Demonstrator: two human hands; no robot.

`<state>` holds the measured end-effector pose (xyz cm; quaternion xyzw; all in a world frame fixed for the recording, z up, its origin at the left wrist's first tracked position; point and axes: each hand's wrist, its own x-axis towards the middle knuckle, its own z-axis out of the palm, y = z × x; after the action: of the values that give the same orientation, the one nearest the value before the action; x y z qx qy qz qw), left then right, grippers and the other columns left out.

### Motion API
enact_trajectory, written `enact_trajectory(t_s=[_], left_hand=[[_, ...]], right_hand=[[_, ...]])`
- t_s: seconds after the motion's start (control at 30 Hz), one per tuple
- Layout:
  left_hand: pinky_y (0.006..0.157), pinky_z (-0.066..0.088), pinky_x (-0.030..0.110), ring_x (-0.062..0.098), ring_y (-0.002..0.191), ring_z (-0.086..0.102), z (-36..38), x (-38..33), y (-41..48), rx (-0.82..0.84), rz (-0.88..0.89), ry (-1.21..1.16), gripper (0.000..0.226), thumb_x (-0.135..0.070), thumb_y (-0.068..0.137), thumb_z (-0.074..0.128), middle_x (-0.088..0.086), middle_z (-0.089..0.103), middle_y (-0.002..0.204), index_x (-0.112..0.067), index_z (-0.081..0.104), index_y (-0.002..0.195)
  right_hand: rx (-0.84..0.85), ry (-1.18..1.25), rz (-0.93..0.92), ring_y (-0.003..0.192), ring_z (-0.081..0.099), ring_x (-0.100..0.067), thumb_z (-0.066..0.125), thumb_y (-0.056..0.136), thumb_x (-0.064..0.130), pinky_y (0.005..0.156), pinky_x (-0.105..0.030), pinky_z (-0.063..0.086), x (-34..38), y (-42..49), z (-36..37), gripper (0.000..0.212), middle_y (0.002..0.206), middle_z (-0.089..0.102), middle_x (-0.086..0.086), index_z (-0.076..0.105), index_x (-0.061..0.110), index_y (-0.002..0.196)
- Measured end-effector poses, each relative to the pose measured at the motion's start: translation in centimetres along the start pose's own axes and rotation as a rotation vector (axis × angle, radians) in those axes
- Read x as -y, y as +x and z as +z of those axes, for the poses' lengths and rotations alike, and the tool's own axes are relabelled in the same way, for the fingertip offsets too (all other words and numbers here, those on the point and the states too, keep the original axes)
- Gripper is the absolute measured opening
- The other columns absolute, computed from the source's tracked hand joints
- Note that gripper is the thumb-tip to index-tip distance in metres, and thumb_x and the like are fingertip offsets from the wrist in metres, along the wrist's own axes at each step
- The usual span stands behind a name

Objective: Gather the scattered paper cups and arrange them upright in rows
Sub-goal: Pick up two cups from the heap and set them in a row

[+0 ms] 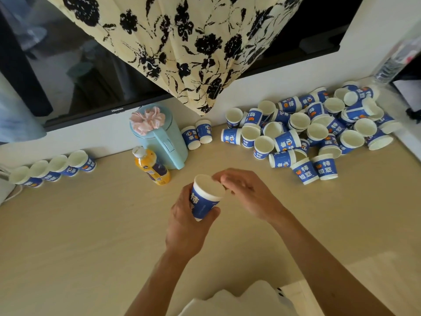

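Blue paper cup (205,199) gripped by left hand (184,226); right hand (246,195), loosely curled, touches its rim.

nearest cup (206,198): blue wall with white characters, white rim and inside. cup pile (314,131): same blue and white, small orange fruit marks on some. left cup row (52,169): same print. kettle (164,142): pale mint green. ruffled piece (147,119) on its lid: pink and white. bottle (151,167): orange, white cap, dark purple label. hanging cloth (182,42): cream yellow, black flower-and-leaf print. tv (91,65): black frame. tabletop (91,224): light beige wood grain. wall (296,71): white.
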<state>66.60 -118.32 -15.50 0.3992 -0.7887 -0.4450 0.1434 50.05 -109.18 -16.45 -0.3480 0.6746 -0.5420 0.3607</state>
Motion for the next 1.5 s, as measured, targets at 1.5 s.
enact_trajectory(t_s=[1.5], left_hand=[[0.067,0.054,0.021,0.011,0.078,0.066,-5.2,3.0,-3.1,-0.145,-0.122,-0.289,0.037,-0.017,0.079,0.084,-0.010,0.071,0.090,-0.025,0.062,0.107]], right_hand=[[-0.334,0.398,0.046,0.095,0.069,-0.009,0.089,0.066,0.018,0.088,-0.037,0.052,-4.9,3.6,-2.4,0.068,0.109,0.070,0.002,0.056,0.030,0.125]])
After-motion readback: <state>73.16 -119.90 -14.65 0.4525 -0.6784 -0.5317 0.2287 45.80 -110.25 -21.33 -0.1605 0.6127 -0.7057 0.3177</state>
